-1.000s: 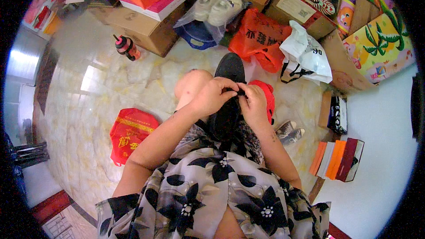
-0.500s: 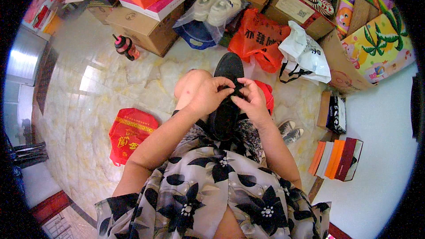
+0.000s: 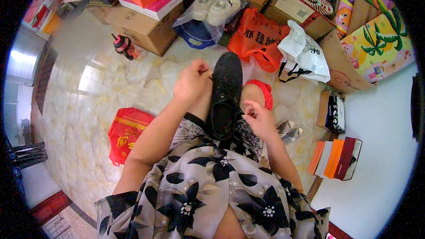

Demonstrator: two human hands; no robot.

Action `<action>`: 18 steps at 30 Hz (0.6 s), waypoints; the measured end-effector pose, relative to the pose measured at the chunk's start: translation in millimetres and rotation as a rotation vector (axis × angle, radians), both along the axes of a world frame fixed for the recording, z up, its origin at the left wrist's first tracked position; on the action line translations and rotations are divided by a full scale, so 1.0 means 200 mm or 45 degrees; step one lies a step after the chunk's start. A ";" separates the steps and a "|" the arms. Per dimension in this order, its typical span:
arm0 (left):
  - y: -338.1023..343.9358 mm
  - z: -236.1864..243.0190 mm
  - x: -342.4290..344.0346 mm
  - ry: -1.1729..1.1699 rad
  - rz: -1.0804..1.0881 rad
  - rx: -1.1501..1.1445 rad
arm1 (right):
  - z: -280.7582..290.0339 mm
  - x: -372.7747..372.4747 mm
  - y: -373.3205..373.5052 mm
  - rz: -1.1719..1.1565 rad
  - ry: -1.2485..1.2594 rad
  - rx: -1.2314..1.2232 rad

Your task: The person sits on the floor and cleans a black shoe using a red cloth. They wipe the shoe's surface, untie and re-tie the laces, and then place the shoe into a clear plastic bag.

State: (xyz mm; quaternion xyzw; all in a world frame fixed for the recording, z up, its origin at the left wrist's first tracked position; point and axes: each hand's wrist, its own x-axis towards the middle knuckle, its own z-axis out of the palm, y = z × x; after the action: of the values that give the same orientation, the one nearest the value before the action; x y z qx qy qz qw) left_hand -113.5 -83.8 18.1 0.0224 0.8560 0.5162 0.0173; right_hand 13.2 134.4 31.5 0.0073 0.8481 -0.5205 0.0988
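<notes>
A black shoe [image 3: 227, 79] rests lengthwise across my lap, its toe pointing away from me and its opening close to my body. On the shoe's left, my left hand [image 3: 193, 79] is closed, thumb and finger pinching a black shoelace beside the upper. Lower down on the right, my right hand [image 3: 258, 117] pinches a dark lace end near the shoe's opening. The laces are thin and dark against the shoe, so their full path is hard to make out.
A red bag [image 3: 128, 133] lies on the floor to the left, a pink-and-black bottle [image 3: 125, 47] farther off. Canvas sneakers [image 3: 289, 131] stand at the right. Ahead are cardboard boxes [image 3: 144, 28], bagged white shoes [image 3: 212, 9], an orange bag [image 3: 256, 40] and a white bag [image 3: 305, 53].
My hands were together over the middle of the shoe. They have drawn apart, the left one outward to the left, the right one down and to the right, each with a lace.
</notes>
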 end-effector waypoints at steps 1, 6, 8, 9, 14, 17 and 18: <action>0.02 0.00 0.00 0.022 0.009 -0.042 | 0.03 0.02 -0.01 0.012 -0.053 -0.002; 0.07 0.02 0.00 -0.039 0.036 0.078 | 0.08 0.06 0.00 0.010 -0.164 -0.161; 0.06 -0.04 -0.02 -0.091 0.063 0.109 | 0.01 0.06 0.02 -0.060 -0.147 -0.281; 0.04 -0.06 -0.02 -0.072 0.045 0.167 | 0.01 0.06 0.03 -0.105 -0.126 -0.238; -0.04 -0.01 -0.01 0.095 0.098 0.420 | 0.00 -0.02 0.01 -0.231 0.093 -0.160; -0.07 0.05 0.07 -0.041 0.023 0.298 | -0.01 -0.07 -0.04 -0.195 0.184 -0.121; -0.07 0.09 0.10 -0.039 -0.007 0.269 | -0.01 -0.08 -0.06 -0.176 0.213 -0.084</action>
State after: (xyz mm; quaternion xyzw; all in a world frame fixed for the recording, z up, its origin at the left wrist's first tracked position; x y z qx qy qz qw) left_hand -92.9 -97.8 35.7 0.0186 0.7964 0.6037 0.0293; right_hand -2.3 121.8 30.1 0.0192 0.8332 -0.5526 -0.0083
